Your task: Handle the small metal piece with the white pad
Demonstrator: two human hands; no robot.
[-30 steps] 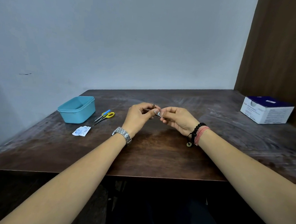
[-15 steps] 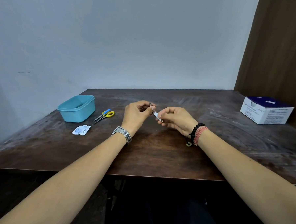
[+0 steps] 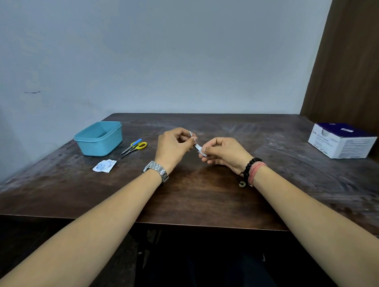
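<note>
Both hands pinch one small white packet above the middle of the tabletop.

The left hand (image 3: 173, 145) has fingers curled, its grip clamped on the upper end of the small white packet (image 3: 199, 148), while the right hand (image 3: 224, 154) pinches the lower end between thumb and fingertips; the packet hangs tilted between them, clear of the tabletop (image 3: 203, 199). It looks very light, thin and pliable, likely to crumple or tear, so the edges are the sensible places to hold it. A steel watch (image 3: 157, 171) sits on the left wrist and bead bracelets (image 3: 252, 172) on the right. Further left lie yellow-and-blue scissors (image 3: 134, 147), touching a flat white sachet (image 3: 105, 166), beside a teal tub (image 3: 99, 137). A white-and-purple box (image 3: 341, 140) sits far right.
</note>
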